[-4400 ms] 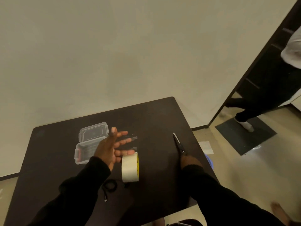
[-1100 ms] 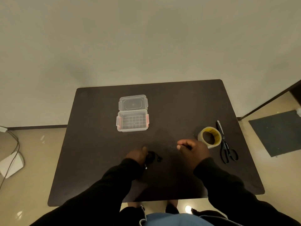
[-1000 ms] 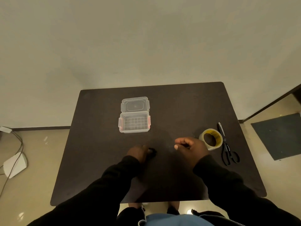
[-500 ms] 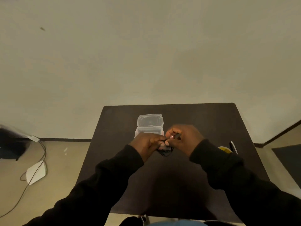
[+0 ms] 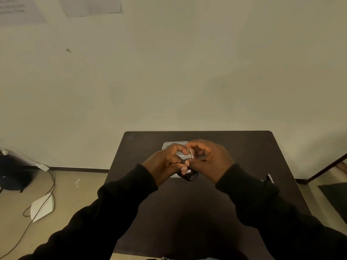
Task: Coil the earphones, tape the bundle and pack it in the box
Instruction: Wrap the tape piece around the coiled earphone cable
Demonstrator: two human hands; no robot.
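Both my hands meet above the middle of the dark table (image 5: 197, 212). My left hand (image 5: 167, 162) grips the black coiled earphones (image 5: 188, 176), whose loops hang just below my fingers. My right hand (image 5: 208, 160) pinches a small clear strip of tape (image 5: 191, 153) against the bundle. The clear plastic box (image 5: 173, 145) lies open behind my hands and is mostly hidden by them. The tape roll is hidden behind my right sleeve.
The tip of the scissors (image 5: 270, 178) shows at the table's right side beside my right sleeve. On the floor to the left lie a white device (image 5: 42, 207) with a cable and a dark object (image 5: 15, 173). A wall stands right behind the table.
My left hand lifted the earphone bundle from the table, my right hand joined it with the tape strip, and both now hold it raised in front of the box. The view tilted up.
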